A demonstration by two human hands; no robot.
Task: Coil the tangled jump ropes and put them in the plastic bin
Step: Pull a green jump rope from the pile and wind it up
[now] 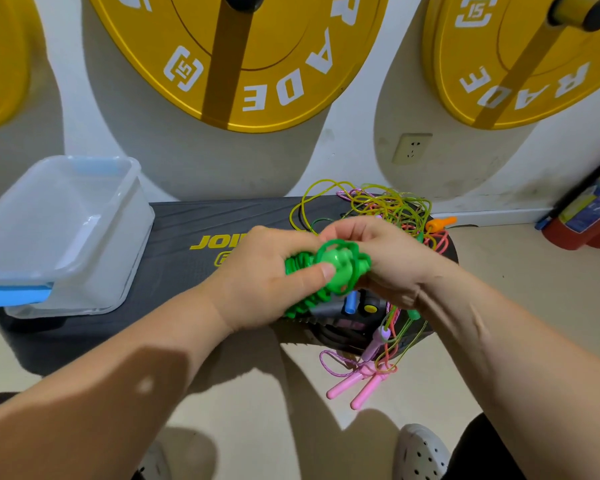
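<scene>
Three yellow weight plates (291, 46) hang on the wall beyond and above your grip. The black step platform (187, 220) lies directly beneath it and spreads to both sides. The clear plastic bin (125, 244), with blue latches, stands on the platform's left end, well apart from your hands and on your left hand's side. Your left hand (267, 271) is curled round the green jump rope (336, 265); its thumb presses on the round green end that faces you. Your right hand (378, 251) closes its fingers over the opposite side of the same bundle, so the green rope, wound into tight loops, sits between both palms and just above the platform's near edge. The tangled jump ropes (385, 202), yellow-green, pink and orange strands knotted together, lie on the platform just behind your right hand and partly under it. A few strands trail past your right wrist and over the near edge. A red fire extinguisher (589, 209) stands on the floor, far to the right of the grip. Two pink handles (357, 386) dangle below the grip, off the platform's near edge. An orange handle (440, 223) lies just right of your right hand, at the tangle's edge. A short blue piece (350, 302) shows directly under the green bundle.
</scene>
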